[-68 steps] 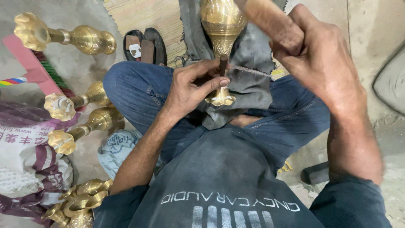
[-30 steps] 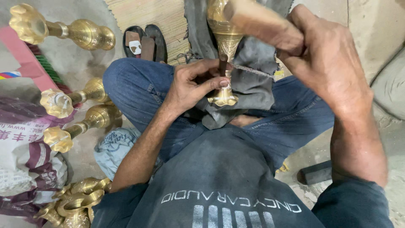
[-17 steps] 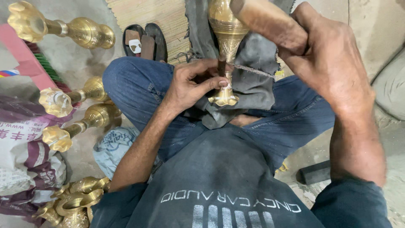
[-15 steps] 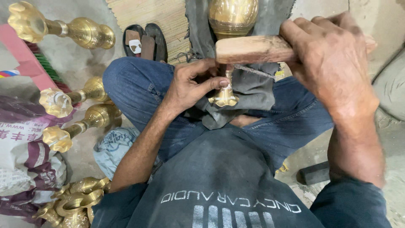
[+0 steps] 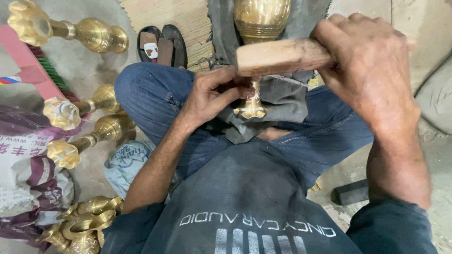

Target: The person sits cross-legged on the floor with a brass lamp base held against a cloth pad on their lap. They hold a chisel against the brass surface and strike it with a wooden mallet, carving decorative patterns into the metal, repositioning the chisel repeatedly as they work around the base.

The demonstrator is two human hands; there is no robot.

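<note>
left hand: fingers clenched round the thin stem of the brass vase, just above its foot
right hand: fist shut on a wooden handle; handle lies crosswise, just over the stem. tool's head not in view
brass vase: polished yellow metal, ribbed bulbous body at top edge of view, narrow stem, scalloped flared foot toward the person; lies along the lap betw. the knees
grey cloth: dark, rough, frayed edges; under the vase, draped over the lap
clothes: blue denim jeans, legs crossed; dark t-shirt w. pale print
other brass pcs: one long vase lying top left, two more mid left w. frilled mouths, a heap of small brass parts bottom left; all shiny, on the floor
sandals: dark pair, just past the left knee
mat: woven straw, tan, ribbed; beyond the knees
sacks: printed plastic woven sack far left; pale bag beside the left thigh
floor: bare grey concrete, dusty
dark block: small, rectangular, on the floor by the right leg
</note>
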